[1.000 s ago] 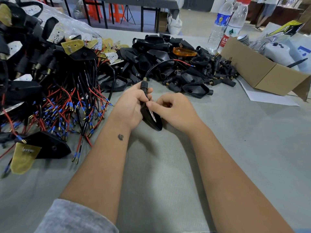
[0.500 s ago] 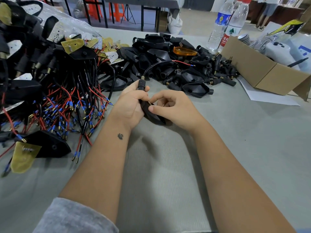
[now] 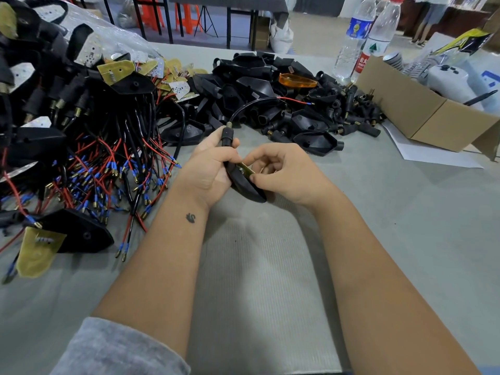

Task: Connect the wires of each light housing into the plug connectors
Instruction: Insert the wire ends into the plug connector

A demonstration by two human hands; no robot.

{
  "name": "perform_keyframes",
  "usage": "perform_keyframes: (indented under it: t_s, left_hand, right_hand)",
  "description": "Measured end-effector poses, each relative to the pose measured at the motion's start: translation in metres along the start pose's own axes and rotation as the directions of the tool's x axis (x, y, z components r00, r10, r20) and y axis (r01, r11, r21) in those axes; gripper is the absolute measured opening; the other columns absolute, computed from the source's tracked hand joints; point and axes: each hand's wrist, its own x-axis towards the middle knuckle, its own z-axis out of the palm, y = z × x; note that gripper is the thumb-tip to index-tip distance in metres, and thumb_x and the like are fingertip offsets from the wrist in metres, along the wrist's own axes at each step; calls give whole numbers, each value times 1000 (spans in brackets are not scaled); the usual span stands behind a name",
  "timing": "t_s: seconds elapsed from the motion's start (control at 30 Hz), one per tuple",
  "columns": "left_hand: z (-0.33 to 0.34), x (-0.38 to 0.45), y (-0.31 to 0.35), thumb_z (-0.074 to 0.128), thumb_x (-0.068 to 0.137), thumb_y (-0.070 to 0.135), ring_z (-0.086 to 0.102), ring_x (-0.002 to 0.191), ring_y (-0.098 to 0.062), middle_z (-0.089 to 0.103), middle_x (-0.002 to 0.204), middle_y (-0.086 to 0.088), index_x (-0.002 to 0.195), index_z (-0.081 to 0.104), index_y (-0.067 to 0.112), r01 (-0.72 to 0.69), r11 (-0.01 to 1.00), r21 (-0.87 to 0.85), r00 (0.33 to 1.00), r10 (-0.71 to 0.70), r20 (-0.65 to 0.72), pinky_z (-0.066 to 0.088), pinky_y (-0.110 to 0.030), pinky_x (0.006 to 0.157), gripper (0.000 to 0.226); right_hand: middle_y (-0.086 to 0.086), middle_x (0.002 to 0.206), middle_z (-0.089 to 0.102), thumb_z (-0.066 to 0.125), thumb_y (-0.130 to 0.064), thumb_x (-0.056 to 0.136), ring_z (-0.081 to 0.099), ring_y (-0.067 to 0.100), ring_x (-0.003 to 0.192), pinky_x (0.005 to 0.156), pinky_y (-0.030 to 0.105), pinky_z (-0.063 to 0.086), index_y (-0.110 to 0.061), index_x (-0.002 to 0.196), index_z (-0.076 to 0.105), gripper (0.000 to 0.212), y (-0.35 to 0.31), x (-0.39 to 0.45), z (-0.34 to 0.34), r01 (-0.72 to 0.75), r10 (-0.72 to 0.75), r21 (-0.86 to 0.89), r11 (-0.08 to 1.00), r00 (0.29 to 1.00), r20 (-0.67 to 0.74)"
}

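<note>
Across a grey-clothed table (image 3: 405, 239) heaped with parts, the left hand (image 3: 208, 169) gripped a light housing (image 3: 243, 185) and plug connector (image 3: 227, 135), newly raised, as the right hand (image 3: 284, 171) pinched its yellow board (image 3: 244, 169).

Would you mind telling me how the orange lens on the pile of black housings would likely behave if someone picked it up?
The orange lens looks like thin translucent plastic, so probably light and fairly stiff. Its glossy surface may be a little slippery. It lies loose on top of the black housings, so a nudge could well slide it off the pile.
</note>
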Motion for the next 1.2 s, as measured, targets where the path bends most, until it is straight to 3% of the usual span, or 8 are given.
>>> perform_keyframes:
  t_s: [0.2, 0.47, 0.57, 0.67, 0.8, 0.87, 1.07, 1.2]
  left_hand:
    - [4, -2, 2, 29, 80, -24, 45, 63, -11, 42, 81, -2, 86, 43, 9, 7, 999, 54, 1000, -7, 5, 46, -22, 58, 36]
    - [7, -4, 3, 26, 78, -24, 44, 61, -10, 39, 79, -4, 104, 41, 5, 23, 995, 92, 1000, -22, -8, 45, -18, 53, 42]
    - [7, -2, 1, 26, 79, -26, 42, 67, -9, 40, 88, -5, 124, 46, 6, 28, 996, 87, 997, -22, -76, 43, -17, 51, 59]
    - [7, -1, 0, 26, 80, -25, 42, 67, -10, 42, 90, -5, 140, 43, 7, 41, 997, 65, 993, -33, -117, 43, -19, 49, 70]
    - [8, -2, 0, 27, 80, -23, 40, 67, -10, 43, 84, -3, 126, 49, 6, 33, 998, 62, 991, -25, -130, 40, -20, 56, 59]
    - [8, -3, 0, 26, 79, -23, 40, 64, -10, 43, 83, -3, 117, 50, 6, 32, 998, 58, 992, -25, -127, 39, -19, 58, 54]
    - [7, -5, 1, 21, 77, -22, 42, 66, -9, 45, 84, -4, 144, 34, -4, 37, 997, 75, 996, -31, -87, 34, -20, 68, 71]
    - [9, -7, 3, 18, 77, -20, 46, 71, -10, 49, 88, -5, 141, 41, 2, -14, 999, -41, 1000, 14, 8, 34, -25, 78, 72]
  right_hand:
    - [5, 69, 57, 61, 13, 76, 47, 6, 56, 57, 23, 41, 3, 84, 68, 15, -8, -1, 3, 62, -74, -169, 984, 995, -63]
    - [-6, 70, 52, 60, 11, 71, 43, 8, 60, 62, 24, 38, -9, 70, 63, 20, -6, 1, 6, 123, -171, -315, 941, 976, -131]
    - [4, 74, 62, 63, 8, 74, 47, 8, 60, 63, 23, 42, -1, 77, 70, 11, -5, 0, 4, 78, -90, -239, 968, 995, -40]
    - [24, 86, 68, 64, -19, 75, 52, 11, 69, 69, 26, 44, -3, 83, 76, 22, -6, -3, 0, -46, 48, -47, 998, 998, 50]
    - [23, 80, 68, 62, 0, 86, 52, 21, 72, 72, 31, 44, -18, 86, 77, 24, -4, -3, -4, -43, 43, 0, 999, 993, 112]
    - [8, 71, 62, 67, 5, 84, 50, 18, 68, 69, 28, 44, -18, 87, 75, 24, -3, -2, -3, -27, 34, -57, 998, 992, 121]
    - [2, 97, 56, 83, -7, 74, 47, 10, 69, 66, 23, 44, -18, 103, 54, 42, -3, 0, 0, -128, 129, -49, 991, 992, 15]
    - [6, 83, 58, 77, -6, 81, 52, 15, 62, 61, 25, 45, -11, 115, 51, 43, -8, -1, -1, -240, 233, 96, 966, 969, 77]
